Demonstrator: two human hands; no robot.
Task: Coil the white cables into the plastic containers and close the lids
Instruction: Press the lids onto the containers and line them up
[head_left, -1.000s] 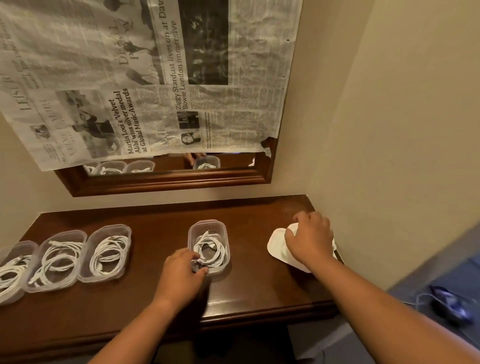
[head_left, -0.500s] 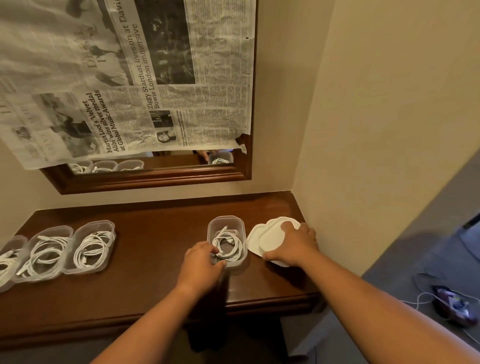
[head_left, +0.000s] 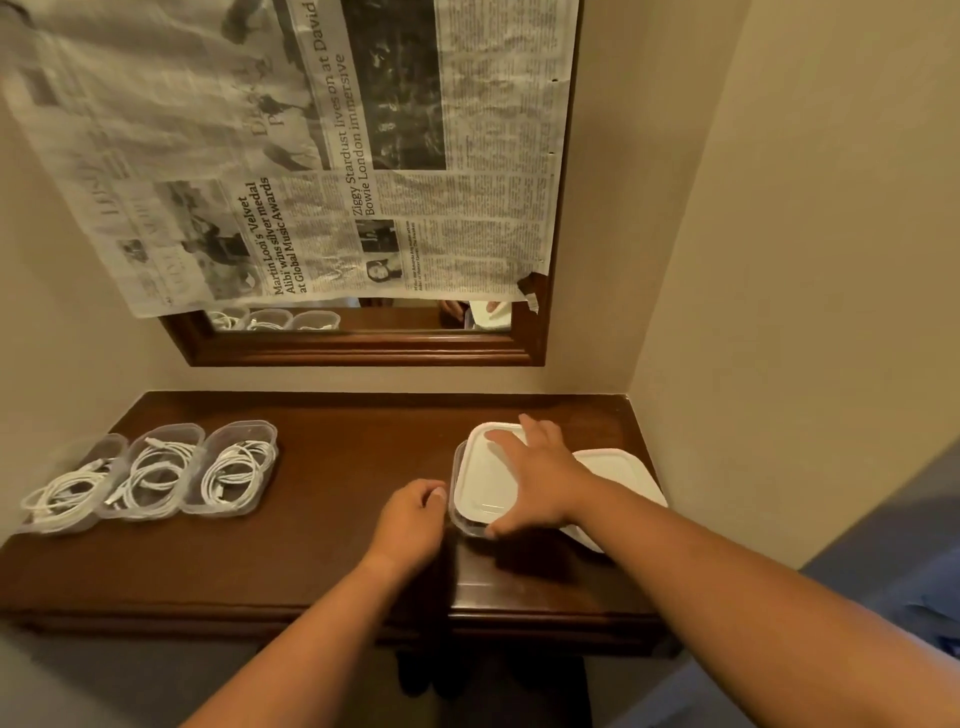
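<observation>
Flat right hand presses the lid; left hand curls beside the container (grip unclear). The lid might snap on crooked.

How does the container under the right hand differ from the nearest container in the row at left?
The lidded container carries a white lid under the right hand; the row container is open. Its contents are hidden; the row container shows a coiled white cable. Both are clear plastic tubs on the table.

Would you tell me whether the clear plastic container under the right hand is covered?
Covered: a white plastic lid lies on the clear plastic container, under the right hand. Snapped shut: cannot tell.
</observation>
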